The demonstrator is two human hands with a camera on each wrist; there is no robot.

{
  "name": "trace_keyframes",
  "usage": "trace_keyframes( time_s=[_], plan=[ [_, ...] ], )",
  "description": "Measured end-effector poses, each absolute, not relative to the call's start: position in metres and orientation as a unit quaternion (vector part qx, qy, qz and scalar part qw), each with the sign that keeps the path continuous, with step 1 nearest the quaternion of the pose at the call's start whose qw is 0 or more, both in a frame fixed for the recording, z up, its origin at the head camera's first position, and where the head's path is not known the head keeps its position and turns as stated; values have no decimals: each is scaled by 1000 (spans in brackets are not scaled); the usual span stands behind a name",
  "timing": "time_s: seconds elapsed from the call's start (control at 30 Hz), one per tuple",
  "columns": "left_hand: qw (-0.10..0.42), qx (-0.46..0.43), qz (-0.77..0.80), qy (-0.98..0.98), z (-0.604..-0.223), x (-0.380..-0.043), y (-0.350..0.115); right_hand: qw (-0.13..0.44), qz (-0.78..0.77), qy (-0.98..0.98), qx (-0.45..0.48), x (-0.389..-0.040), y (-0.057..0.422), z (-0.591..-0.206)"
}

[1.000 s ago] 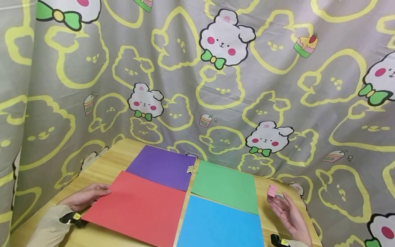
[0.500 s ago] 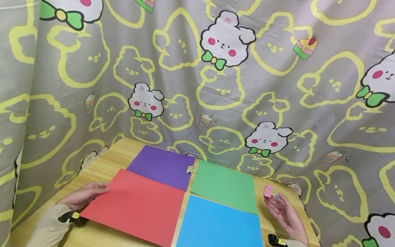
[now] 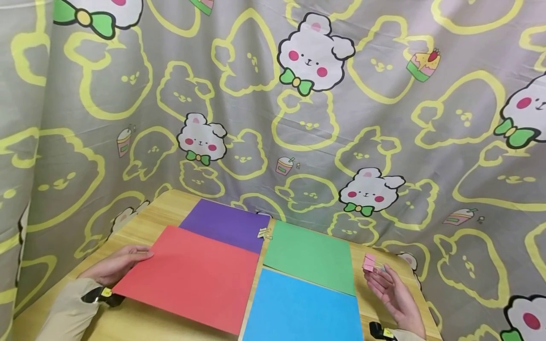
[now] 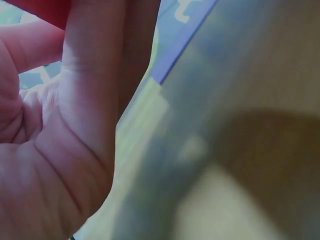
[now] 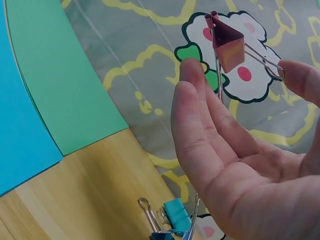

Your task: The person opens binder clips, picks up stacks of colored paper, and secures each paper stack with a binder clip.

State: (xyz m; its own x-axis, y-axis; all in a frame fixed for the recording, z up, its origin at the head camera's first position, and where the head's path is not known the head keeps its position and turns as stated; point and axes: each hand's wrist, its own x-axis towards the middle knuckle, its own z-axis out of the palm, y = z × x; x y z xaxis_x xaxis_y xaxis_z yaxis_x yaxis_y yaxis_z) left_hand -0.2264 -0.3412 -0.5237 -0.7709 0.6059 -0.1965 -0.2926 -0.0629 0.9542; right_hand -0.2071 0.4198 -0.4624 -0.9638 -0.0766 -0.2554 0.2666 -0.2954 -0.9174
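My left hand (image 3: 114, 267) pinches a red sheet (image 3: 196, 279) at its left edge and holds it tilted, its near side off the table. The red sheet overlaps the front of a purple sheet (image 3: 226, 223). Over at the right, my right hand (image 3: 394, 293) holds a pink binder clip (image 5: 230, 55) by its wire handles, thumb on one handle and fingertips at the other. The clip's mouth grips nothing. In the left wrist view, only a corner of the red sheet shows behind the fingers.
A green sheet (image 3: 311, 258) and a blue sheet (image 3: 304, 308) lie on the wooden table (image 3: 141, 225). A gold-coloured binder clip (image 3: 265, 233) sits between purple and green. Teal binder clips (image 5: 177, 215) lie below my right hand. A patterned curtain (image 3: 256, 113) hangs behind.
The red sheet has risen and shifted away from me, covering more of the purple sheet's front. My right hand with the pink binder clip has moved slightly left.
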Motion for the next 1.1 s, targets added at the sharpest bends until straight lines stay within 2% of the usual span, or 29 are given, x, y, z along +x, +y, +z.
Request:
trace_keyframes(
  time_s=[0.3,0.53,0.77,1.1],
  plan=[
    [283,143,716,622,-507,-235,-328,107,-799,587,77,-205,414,-459],
    [266,143,722,622,-501,-243,-315,127,-810,572,16,-206,410,-460],
    [234,128,715,646,-493,-250,-302,181,-832,520,-65,-209,407,-462],
    [233,119,732,629,-487,-260,-283,165,-812,559,-22,-209,398,-459]
  ],
)
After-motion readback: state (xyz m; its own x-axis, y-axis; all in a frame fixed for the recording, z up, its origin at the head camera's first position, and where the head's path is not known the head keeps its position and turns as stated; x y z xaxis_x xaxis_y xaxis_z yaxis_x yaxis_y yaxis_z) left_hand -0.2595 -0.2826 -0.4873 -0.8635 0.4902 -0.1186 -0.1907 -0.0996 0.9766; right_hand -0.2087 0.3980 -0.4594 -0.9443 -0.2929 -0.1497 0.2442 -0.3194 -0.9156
